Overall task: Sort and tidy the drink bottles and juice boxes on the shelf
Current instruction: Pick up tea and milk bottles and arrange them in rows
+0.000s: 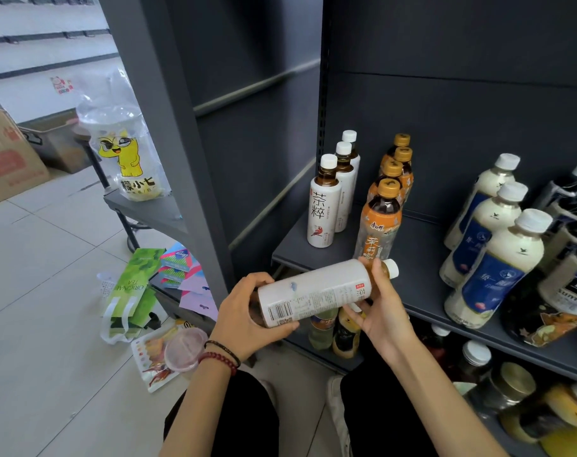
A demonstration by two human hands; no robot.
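White-sleeved tea bottle [316,291] is held sideways just before the shelf [425,249] edge. Its base is wrapped by the left grip [247,311], its neck end pinched by the right grip [382,311]. Judged full and weighty, rigid, with a slick sleeve - best taken mid-body. Matching white tea bottles [326,202] are lined up beyond.
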